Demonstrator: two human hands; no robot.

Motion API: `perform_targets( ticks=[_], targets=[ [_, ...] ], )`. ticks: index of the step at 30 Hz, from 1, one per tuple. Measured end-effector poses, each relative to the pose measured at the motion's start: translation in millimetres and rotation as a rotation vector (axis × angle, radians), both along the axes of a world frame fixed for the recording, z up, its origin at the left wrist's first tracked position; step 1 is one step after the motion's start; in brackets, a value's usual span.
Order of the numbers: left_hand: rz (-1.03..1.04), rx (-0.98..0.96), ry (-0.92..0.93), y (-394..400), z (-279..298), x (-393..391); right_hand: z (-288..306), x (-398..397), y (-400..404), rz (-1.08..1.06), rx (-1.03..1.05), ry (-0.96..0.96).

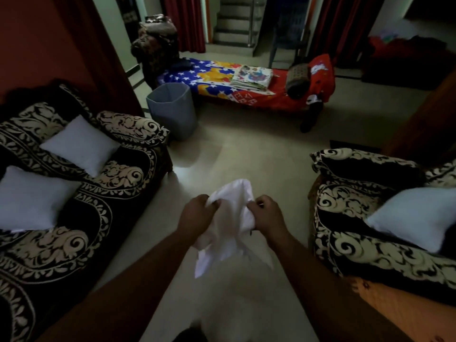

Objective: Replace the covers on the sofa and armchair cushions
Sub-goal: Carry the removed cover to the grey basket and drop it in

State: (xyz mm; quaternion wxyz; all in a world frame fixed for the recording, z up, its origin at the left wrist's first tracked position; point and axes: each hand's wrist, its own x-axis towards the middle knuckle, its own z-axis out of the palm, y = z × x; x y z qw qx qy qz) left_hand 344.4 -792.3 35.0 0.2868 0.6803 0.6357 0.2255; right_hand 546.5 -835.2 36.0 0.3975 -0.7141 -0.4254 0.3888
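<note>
At lower centre of the frame, the left grip [196, 213] and right grip [267, 214] are each pinching the white cover [230, 225], which is hanging between them.

Pale tiled floor [246, 154], the supporting surface. On it, taking the grey bin [172, 109] as landmark: patterned sofa [74, 218] just beside the bin, on the near left, bearing two white cushions [81, 144] [29, 196]; low bed [246, 90] directly behind the bin; patterned armchair [370, 233] well apart, near right, bearing one white cushion [414, 215].
</note>
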Motion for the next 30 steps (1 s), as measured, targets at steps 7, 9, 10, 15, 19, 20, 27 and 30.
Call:
perform_targets(
  ticks=[7, 9, 10, 15, 19, 20, 27, 30],
  targets=[
    [0.074, -0.198, -0.587, 75.3, -7.4, 16.2, 4.3, -58.5, 100.1, 0.266, -0.032, 0.143],
    [0.031, -0.325, -0.854, 106.9, 2.5, 9.0, 12.5, -70.9, 135.8, 0.299, -0.085, 0.276],
    [-0.023, -0.354, -0.918, 124.2, 7.6, 1.9, 15.6, -75.5, 154.6, 0.322, -0.105, 0.346],
    [-0.262, -0.265, -0.722, 217.7, 9.4, -50.0, 32.2, -77.1, 237.9, 0.444, -0.118, 0.272],
    [-0.344, -0.179, -0.346, 300.8, 19.2, -74.8, 35.0, -54.1, 314.2, 0.295, 0.142, -0.337],
    [-0.381, -0.159, -0.258, 323.4, 23.1, -76.7, 34.5, -48.7, 332.8, 0.257, 0.203, -0.401],
    [-0.620, 0.016, 0.297, 461.8, 60.8, -77.7, 31.8, -27.8, 457.1, 0.541, 0.301, -0.554],
    [-0.485, 0.094, 0.569, 524.6, 69.0, -76.5, 32.9, -13.8, 510.5, 0.391, 0.372, -0.304]
  ],
)
